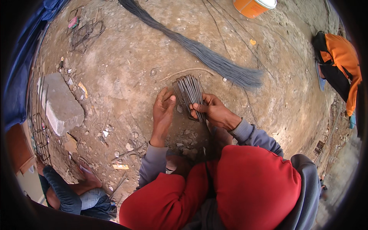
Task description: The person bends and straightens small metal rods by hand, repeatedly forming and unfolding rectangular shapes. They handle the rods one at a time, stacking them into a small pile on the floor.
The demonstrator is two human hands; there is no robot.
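A stack of bent steel rebar stirrups (190,92), grey and packed side by side, stands tilted in front of me. My right hand (215,111) grips its lower right part, thumb on the near side. To the left of the stack, my left hand (164,109) is raised with its fingers apart and slightly curled, holding nothing. A small gap separates it from the stirrups. The lower end of the stack is partly hidden behind my right fingers.
A long bundle of grey tie wire (191,44) lies beyond the stirrups. On the left are a concrete block (61,103) and a rebar cage (40,126). An orange bucket (253,7) stands far back. People sit at the right (339,65) and lower left (80,191).
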